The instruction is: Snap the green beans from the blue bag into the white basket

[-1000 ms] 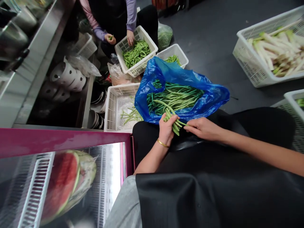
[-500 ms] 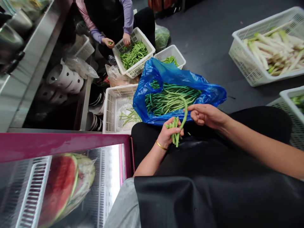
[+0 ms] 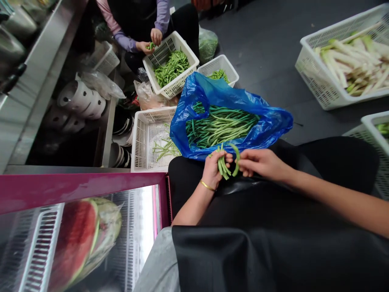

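Head view: my left hand [image 3: 212, 168] grips short bunch of beans [image 3: 223, 164], fingers wrapped round it, just below blue bag [image 3: 267, 121] on my lap. Right hand [image 3: 258, 162] pinches one curved bean [image 3: 236, 160], its other end at bunch. I judge best: line bean tip flush with bunch ends, keep left grip firm, snap near pinch. White basket [image 3: 142, 138] sits left of bag.

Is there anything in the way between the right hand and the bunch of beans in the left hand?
Nothing visible stands between them. The right hand already pinches a bent long bean right beside the short bean bunch gripped in the left hand, just in front of the blue bag on the lap.
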Tool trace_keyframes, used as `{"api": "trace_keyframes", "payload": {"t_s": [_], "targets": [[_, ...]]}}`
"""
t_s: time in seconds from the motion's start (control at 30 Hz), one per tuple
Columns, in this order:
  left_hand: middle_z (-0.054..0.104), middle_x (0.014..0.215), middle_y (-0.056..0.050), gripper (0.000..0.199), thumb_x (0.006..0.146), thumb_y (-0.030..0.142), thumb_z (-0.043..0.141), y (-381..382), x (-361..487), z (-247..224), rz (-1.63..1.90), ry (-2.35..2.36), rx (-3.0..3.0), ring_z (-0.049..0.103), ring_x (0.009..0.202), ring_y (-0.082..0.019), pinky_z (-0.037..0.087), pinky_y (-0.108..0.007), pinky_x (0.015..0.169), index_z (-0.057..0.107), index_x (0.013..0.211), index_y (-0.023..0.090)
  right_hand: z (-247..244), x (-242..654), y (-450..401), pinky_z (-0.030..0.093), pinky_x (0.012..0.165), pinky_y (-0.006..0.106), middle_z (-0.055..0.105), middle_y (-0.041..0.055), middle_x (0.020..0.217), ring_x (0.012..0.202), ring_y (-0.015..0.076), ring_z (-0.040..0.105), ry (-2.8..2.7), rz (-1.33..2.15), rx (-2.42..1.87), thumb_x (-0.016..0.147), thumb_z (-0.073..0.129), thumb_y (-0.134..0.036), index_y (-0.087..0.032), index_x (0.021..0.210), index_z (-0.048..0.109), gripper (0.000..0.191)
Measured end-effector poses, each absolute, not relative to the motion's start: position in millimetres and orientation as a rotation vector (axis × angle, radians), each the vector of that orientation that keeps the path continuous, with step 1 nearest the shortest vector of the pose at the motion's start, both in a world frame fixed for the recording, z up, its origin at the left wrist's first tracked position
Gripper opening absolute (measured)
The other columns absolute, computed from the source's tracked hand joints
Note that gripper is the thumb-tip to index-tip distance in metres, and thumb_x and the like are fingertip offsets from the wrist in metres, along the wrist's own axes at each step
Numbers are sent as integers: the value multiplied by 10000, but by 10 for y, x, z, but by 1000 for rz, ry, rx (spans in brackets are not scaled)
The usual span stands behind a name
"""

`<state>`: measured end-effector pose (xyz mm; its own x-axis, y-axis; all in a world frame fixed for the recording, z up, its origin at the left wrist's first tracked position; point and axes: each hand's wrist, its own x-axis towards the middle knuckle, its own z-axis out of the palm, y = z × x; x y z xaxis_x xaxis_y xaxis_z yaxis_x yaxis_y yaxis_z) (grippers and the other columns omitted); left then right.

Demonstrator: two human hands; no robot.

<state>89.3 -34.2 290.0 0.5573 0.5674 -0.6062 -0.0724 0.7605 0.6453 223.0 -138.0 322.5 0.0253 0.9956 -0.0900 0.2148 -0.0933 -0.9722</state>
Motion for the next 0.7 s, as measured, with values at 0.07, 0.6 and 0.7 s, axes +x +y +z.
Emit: {"api": "trace_keyframes", "payload": {"t_s": [0.07, 0.6, 0.7], "targets": [[657, 739, -13, 328, 597, 314, 766, -372, 893, 2918, 428, 854, 660, 590, 550, -96, 488, -217, 520, 571, 797, 142, 3067, 2230, -1296, 451, 500, 255, 627, 36, 625, 513, 139, 576, -1056, 1305, -1528, 844, 530, -579, -182, 736, 576, 413], [668, 803, -68, 404, 625, 379, 806, -317, 635, 3175, -100, 369, 1090, 623, 651, -130, 482, -251, 628, 549, 833, 146, 3301, 2681, -1356, 357, 500, 234, 501, -5, 574, 509, 113, 468, -1669, 1647, -1345, 893, 433, -553, -189, 652, 496, 441], [649, 780, -40, 430, 590, 352, 821, -325, 651, 3141, -145, 389, 1100, 595, 627, -111, 460, -238, 607, 568, 863, 136, 3135, 2582, -1359, 312, 468, 234, 461, -14, 516, 456, 103, 421, -1537, 1703, -1425, 873, 402, -627, -193, 619, 441, 505]]}}
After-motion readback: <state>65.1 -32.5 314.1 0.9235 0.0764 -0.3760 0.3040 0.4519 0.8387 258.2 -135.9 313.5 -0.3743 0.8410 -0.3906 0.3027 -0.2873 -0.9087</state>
